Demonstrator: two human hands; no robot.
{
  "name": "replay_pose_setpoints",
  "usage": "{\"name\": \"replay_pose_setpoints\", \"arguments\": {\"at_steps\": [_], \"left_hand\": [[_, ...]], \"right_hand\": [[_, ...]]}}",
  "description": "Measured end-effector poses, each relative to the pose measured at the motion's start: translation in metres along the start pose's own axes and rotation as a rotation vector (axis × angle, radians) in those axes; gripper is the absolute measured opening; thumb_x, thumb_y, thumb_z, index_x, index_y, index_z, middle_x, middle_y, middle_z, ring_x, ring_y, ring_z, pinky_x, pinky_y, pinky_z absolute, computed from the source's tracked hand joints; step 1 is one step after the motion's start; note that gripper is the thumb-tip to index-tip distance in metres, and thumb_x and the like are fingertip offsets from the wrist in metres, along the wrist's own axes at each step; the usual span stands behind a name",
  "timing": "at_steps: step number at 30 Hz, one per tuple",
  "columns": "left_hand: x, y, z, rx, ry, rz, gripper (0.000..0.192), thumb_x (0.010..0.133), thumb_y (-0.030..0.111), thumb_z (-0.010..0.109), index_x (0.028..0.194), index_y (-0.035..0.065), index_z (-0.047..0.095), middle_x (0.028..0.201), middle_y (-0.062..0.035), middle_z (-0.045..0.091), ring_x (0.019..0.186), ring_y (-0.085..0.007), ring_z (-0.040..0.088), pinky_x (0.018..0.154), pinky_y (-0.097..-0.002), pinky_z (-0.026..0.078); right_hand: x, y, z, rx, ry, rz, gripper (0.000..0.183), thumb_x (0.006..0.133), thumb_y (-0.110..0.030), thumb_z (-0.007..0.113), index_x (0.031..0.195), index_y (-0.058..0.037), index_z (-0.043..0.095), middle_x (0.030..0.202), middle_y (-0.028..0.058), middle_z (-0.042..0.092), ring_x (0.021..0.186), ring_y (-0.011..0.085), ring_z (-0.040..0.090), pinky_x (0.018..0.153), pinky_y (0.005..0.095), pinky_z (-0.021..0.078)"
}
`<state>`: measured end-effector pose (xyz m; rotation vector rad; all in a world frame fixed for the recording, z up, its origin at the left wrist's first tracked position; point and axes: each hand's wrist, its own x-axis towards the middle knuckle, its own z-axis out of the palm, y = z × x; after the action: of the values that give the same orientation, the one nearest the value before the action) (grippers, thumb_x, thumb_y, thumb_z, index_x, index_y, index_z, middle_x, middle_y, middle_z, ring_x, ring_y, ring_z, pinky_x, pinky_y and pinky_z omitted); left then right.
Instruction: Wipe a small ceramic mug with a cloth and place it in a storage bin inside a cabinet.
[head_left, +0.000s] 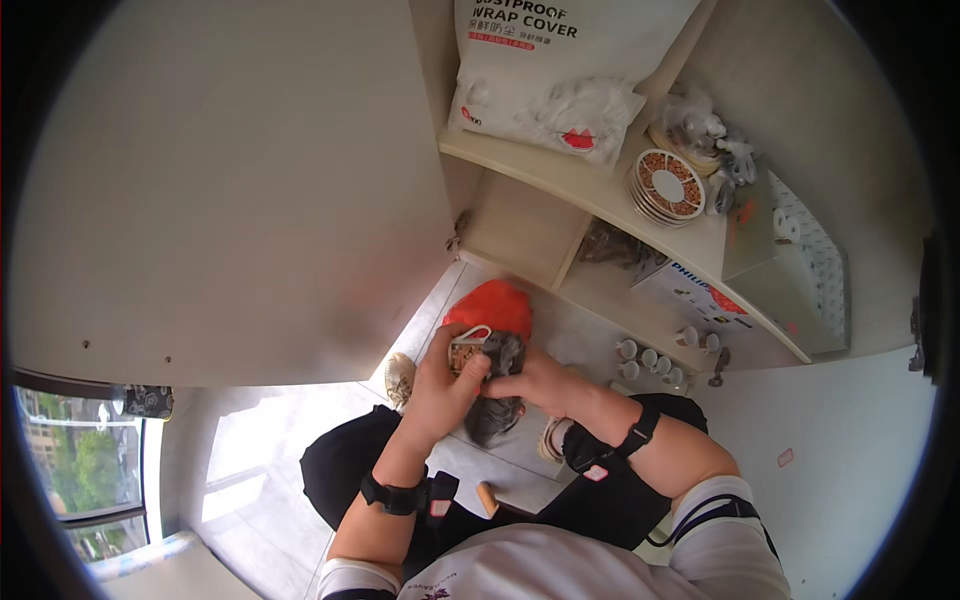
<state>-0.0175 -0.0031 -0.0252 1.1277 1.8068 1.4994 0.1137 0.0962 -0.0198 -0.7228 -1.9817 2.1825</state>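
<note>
My left hand (442, 382) holds a small white cup (466, 351) with a brown patterned side, its handle pointing up. Against the cup lies a crumpled dark grey plastic bag (495, 416), gripped by my right hand (532, 379); part of the bag hangs below the hands. A red plastic bag (491, 304) is just beyond both hands, near the floor. Off to the right, several small white cups (652, 362) stand in a cluster by the cabinet's base.
Above is a cabinet shelf (547, 180) bearing a large white wrap-cover bag (555, 75), stacked round patterned coasters or plates (667, 187) and a glass-like panel. A Philips box (697, 296) sits in the lower compartment. A large pale panel (225, 187) fills the left. A wooden piece (487, 499) lies between my legs.
</note>
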Motion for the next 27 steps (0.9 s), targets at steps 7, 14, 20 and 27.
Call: {"name": "replay_pose_setpoints", "arguments": {"at_steps": [7,14,20,27], "left_hand": [[-0.004,-0.022,-0.013,-0.001,-0.148,-0.572,0.038,0.092,0.032,0.053,0.098,-0.0039,0.061,0.073,-0.0116,0.063,0.064,-0.0177,0.061,0.057,-0.0292,0.046],[0.01,-0.003,-0.01,-0.544,-0.025,-0.921,0.032,0.092,0.038,0.051,0.083,0.008,0.061,0.061,-0.0007,0.055,0.038,-0.0103,0.043,0.031,-0.023,0.028],[0.008,-0.002,-0.014,-0.957,0.111,-0.845,0.039,0.094,0.041,0.043,0.087,0.007,0.059,0.065,-0.005,0.057,0.042,-0.0144,0.047,0.033,-0.0255,0.031],[0.007,0.021,-0.02,-1.378,-0.168,-0.588,0.05,0.093,0.048,0.037,0.095,0.0026,0.055,0.071,-0.0175,0.053,0.038,-0.0172,0.036,0.032,-0.025,0.029]], "right_hand": [[0.004,0.035,0.005,-0.885,-0.126,-0.305,0.027,0.073,-0.018,0.064,0.096,-0.0044,0.064,0.078,0.0113,0.066,0.07,0.0284,0.064,0.064,0.0395,0.051],[-0.002,0.025,0.003,-1.233,0.253,-0.705,0.032,0.073,-0.021,0.059,0.102,-0.0096,0.065,0.103,0.0102,0.063,0.096,0.0265,0.06,0.089,0.0399,0.0427],[0.004,0.012,0.009,-0.947,0.408,-0.692,0.038,0.068,-0.023,0.067,0.104,-0.0102,0.063,0.091,0.0111,0.063,0.082,0.0289,0.062,0.078,0.0413,0.0464],[0.0,0.002,-0.02,-0.467,0.612,-0.405,0.018,0.079,-0.011,0.064,0.093,0.0002,0.06,0.08,0.0188,0.065,0.074,0.0351,0.065,0.063,0.0386,0.0513]]}}
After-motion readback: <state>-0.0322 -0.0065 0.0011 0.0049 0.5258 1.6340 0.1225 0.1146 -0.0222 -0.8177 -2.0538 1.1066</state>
